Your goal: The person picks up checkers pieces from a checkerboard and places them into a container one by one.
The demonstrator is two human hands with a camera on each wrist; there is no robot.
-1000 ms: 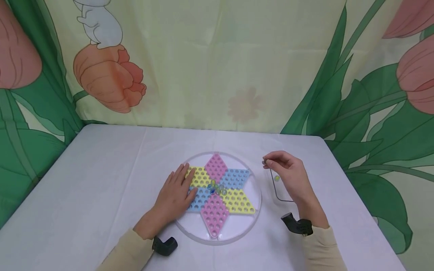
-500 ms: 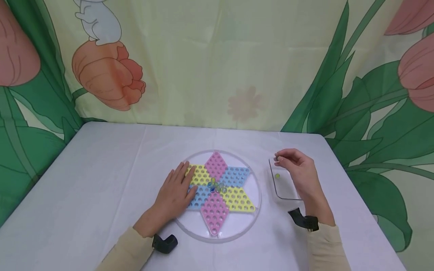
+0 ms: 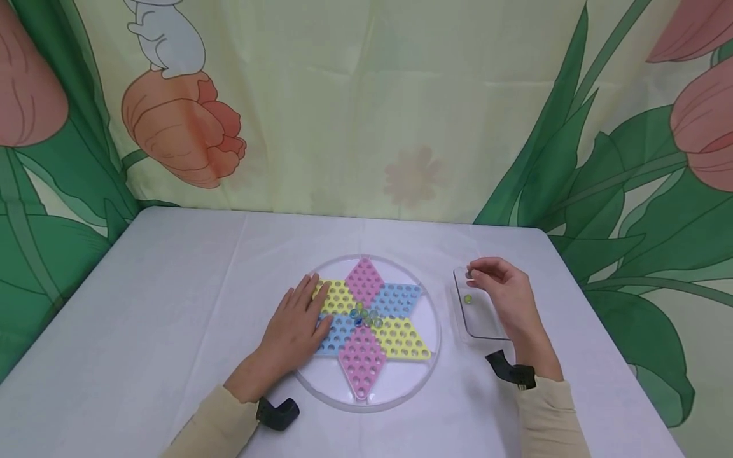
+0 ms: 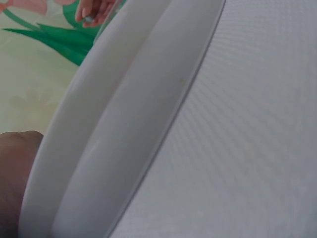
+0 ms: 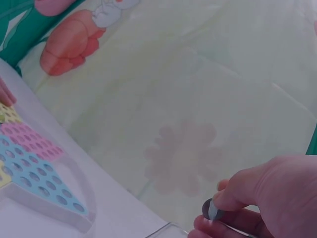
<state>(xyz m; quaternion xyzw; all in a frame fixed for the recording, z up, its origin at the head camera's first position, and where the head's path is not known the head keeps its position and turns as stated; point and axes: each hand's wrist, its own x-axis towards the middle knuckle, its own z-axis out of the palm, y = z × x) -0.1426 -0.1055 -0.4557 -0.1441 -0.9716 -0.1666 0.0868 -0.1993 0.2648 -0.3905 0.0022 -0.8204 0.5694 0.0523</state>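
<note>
A round Chinese checkers board (image 3: 363,362) with a pink, blue and yellow star lies mid-table in the head view. Several glass marbles (image 3: 366,316) cluster at its centre. My left hand (image 3: 294,327) rests with extended fingers on the board's left side, covering part of the yellow and blue points. Over the clear tray (image 3: 487,336) to the right, my right hand (image 3: 504,292) pinches a marble (image 5: 213,209) between thumb and fingers. That marble looks dark on one side and pale on the other. A yellow-green marble (image 3: 467,299) lies in the tray, whose right part my hand hides.
The white-covered table (image 3: 172,305) ends at a printed curtain (image 3: 424,114) behind it. A narrow strip of tabletop separates the board from the tray. Each wrist wears a black camera mount (image 3: 278,414).
My right hand has moved right, from the tray's left edge to above the tray, still pinching the marble, then dipped slightly. My left hand has stayed in place.
</note>
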